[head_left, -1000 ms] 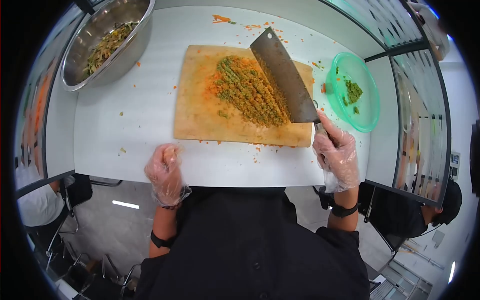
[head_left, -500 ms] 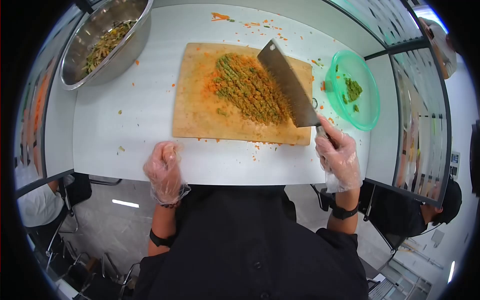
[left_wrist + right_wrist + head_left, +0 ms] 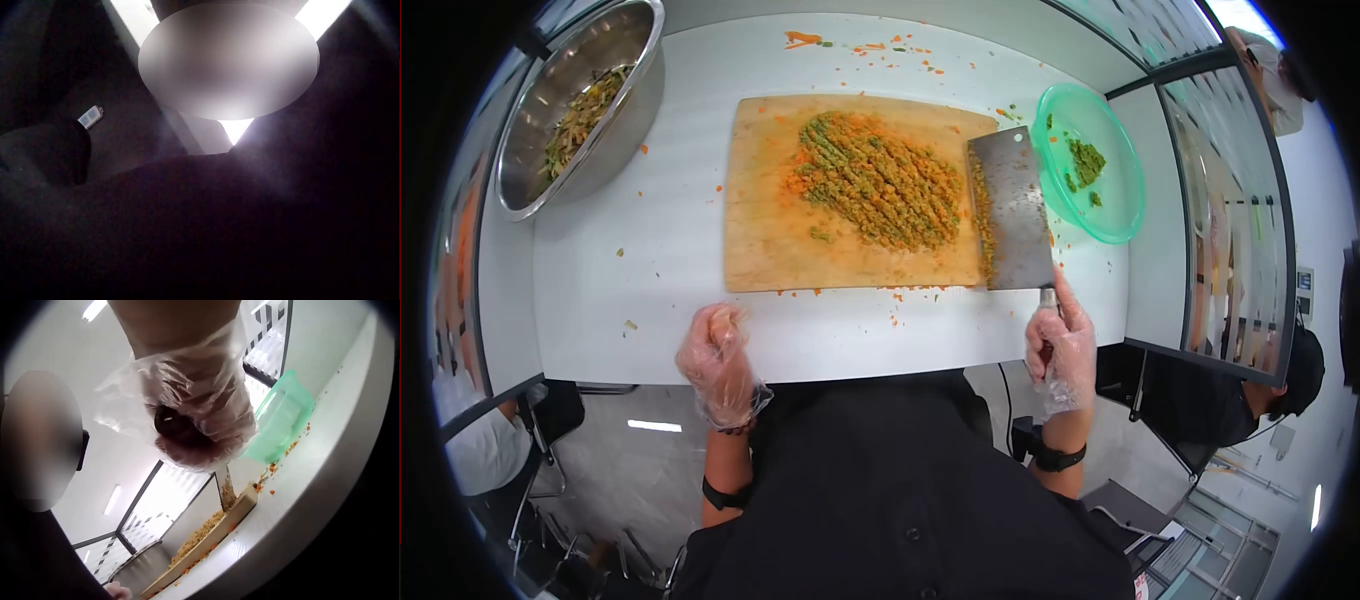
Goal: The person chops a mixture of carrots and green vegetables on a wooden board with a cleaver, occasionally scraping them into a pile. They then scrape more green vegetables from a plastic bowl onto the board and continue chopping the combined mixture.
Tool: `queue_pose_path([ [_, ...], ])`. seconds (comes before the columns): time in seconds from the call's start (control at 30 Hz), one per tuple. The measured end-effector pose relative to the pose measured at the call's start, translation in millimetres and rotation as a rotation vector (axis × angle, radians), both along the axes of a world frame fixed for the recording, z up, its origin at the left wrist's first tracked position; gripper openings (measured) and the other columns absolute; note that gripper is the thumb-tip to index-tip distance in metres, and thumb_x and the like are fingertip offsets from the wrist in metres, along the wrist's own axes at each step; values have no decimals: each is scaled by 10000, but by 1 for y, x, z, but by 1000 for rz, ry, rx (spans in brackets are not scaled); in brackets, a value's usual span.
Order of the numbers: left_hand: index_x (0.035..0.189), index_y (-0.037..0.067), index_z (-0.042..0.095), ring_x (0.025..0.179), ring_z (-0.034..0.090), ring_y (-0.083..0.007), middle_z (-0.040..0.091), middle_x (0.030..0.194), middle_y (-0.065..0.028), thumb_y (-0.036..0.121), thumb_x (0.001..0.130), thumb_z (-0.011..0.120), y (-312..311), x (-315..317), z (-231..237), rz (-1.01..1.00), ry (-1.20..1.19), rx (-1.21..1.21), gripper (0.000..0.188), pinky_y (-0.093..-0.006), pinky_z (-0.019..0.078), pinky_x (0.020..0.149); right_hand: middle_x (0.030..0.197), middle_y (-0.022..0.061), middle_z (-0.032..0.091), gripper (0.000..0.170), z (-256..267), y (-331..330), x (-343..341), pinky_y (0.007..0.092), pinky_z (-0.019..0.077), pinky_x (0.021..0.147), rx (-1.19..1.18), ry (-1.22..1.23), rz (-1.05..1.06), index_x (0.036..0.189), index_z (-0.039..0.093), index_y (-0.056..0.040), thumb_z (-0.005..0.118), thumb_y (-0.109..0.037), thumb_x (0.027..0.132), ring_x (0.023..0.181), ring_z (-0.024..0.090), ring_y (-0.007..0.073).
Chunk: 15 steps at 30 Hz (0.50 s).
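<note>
My gloved right hand (image 3: 1062, 350) grips the handle of a cleaver (image 3: 1018, 210), its index finger stretched towards the blade. The broad blade lies over the right end of the wooden cutting board (image 3: 765, 240), with minced bits stuck along its left side. Left of the blade, a heap of minced carrot and greens (image 3: 885, 185) covers the middle of the board. In the right wrist view the dark handle end (image 3: 175, 424) shows inside the gloved fist. My gloved left hand (image 3: 718, 360) rests with curled fingers at the table's front edge, holding nothing. The left wrist view shows mostly dark cloth.
A green plastic bowl (image 3: 1135, 205) with some green mince (image 3: 1086, 162) stands just right of the blade. A steel bowl (image 3: 625, 140) of shredded vegetables (image 3: 585, 120) stands at the back left. Carrot scraps (image 3: 803, 39) lie scattered behind the board. Side panels (image 3: 1155, 230) border the white table (image 3: 630, 200).
The cleaver has swung from a slant beside the heap to nearly upright in view at the board's right edge, away from the heap. My right hand has moved slightly nearer me; the left stays put.
</note>
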<state>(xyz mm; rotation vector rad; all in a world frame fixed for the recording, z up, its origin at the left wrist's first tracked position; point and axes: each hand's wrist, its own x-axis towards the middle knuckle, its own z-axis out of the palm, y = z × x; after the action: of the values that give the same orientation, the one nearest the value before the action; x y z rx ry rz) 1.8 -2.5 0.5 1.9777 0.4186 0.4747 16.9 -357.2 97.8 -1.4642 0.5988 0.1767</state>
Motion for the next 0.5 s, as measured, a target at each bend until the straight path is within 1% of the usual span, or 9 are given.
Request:
queue_pose_path([
  [0.1,889,-8,638,578,413,-45,508,682,29,64,973,493,2,-1,0,-15,24,-26,182,-222,319,514,626,29,449,623,-7,3,-2,244,299,286,60,-1,-18,1577,305,-129,513,-119,990,357,377,92],
  [0.17,893,-5,638,581,418,-44,512,688,27,59,972,491,4,-2,1,-21,35,-29,179,-219,319,516,625,30,446,618,-10,7,-4,248,297,283,33,37,-47,1580,298,-144,495,-122,995,355,376,95],
  [0.23,902,-10,657,601,509,-115,593,713,-46,76,951,510,4,-3,3,-14,62,-42,177,-270,415,567,631,32,442,625,-9,18,-2,259,306,285,-5,86,-52,1585,290,-158,477,-111,990,356,375,103],
  [0.27,907,-12,666,611,555,-150,633,725,-83,84,941,520,4,-4,5,-15,78,-47,178,-296,462,593,632,25,448,634,-7,25,0,251,318,296,38,94,-23,1582,294,-145,491,-99,981,365,385,98],
  [0.37,913,-11,665,609,548,-143,632,723,-81,82,939,519,4,-3,7,-24,116,-53,175,-298,459,591,645,10,469,667,-12,45,7,233,347,325,154,122,22,1581,290,-114,525,-71,959,391,405,83],
  [0.47,918,-11,663,608,546,-139,632,722,-77,86,937,523,5,-3,6,-37,82,-30,171,-297,459,592,661,5,480,675,-17,65,16,231,352,333,149,-60,110,1580,293,-111,538,-60,954,399,405,78],
  [0.5,919,-10,663,606,546,-141,633,721,-78,89,936,525,5,-3,6,-38,69,-33,171,-297,459,592,670,-6,477,672,-13,72,20,212,350,371,138,-102,110,1570,328,-107,563,-35,944,413,389,70],
])
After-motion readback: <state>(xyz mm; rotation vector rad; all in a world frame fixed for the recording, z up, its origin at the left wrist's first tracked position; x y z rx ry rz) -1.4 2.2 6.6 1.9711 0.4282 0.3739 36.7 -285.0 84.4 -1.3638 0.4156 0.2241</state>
